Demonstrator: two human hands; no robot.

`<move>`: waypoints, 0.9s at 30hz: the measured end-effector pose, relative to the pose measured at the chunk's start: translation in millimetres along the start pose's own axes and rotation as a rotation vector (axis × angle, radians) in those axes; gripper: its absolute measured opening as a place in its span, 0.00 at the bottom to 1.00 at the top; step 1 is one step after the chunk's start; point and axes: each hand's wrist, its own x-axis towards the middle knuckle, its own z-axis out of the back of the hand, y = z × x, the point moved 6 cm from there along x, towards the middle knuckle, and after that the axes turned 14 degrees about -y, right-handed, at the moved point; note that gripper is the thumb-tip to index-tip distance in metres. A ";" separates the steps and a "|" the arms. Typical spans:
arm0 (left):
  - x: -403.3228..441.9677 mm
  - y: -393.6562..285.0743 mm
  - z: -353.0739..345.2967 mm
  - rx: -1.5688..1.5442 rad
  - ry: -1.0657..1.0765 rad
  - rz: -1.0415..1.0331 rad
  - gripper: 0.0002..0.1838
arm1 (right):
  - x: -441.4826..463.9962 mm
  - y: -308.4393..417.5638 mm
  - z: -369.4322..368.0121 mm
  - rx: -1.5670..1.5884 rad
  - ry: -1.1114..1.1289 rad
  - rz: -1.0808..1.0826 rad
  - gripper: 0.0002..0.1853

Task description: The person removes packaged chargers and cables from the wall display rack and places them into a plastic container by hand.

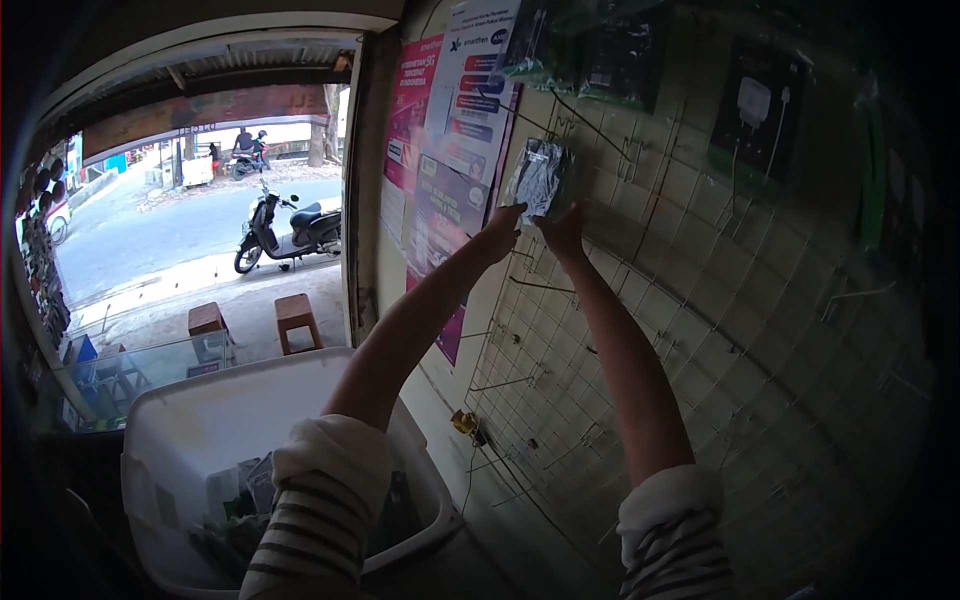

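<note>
Both arms reach up to a wire grid on the wall. A clear plastic packet (540, 178) with something grey and white inside is up against the grid, by its hooks; whether it hangs from one I cannot tell. My left hand (504, 230) is closed at the packet's lower left edge. At its lower right corner, my right hand (563, 232) pinches the plastic between thumb and fingers. What exactly the packet contains is too dim to make out.
The wire grid (640, 300) carries several protruding hooks. Packaged chargers (755, 115) hang at the upper right. Posters (455, 130) cover the wall's left part. Below stands a white plastic tub (170, 400) with packets in it. Outside are stools (295, 315) and a parked scooter (285, 230).
</note>
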 end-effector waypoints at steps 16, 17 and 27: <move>25.0 15.1 15.2 -0.101 0.027 -0.008 0.44 | 10.9 26.2 -4.6 0.091 0.209 -0.101 0.23; 27.6 14.6 16.4 -0.103 0.024 -0.012 0.44 | 3.3 34.8 3.6 0.279 0.251 -0.218 0.22; 0.4 -28.4 47.8 -0.025 -0.059 -0.671 0.11 | -3.4 73.4 0.1 0.422 0.217 -0.007 0.22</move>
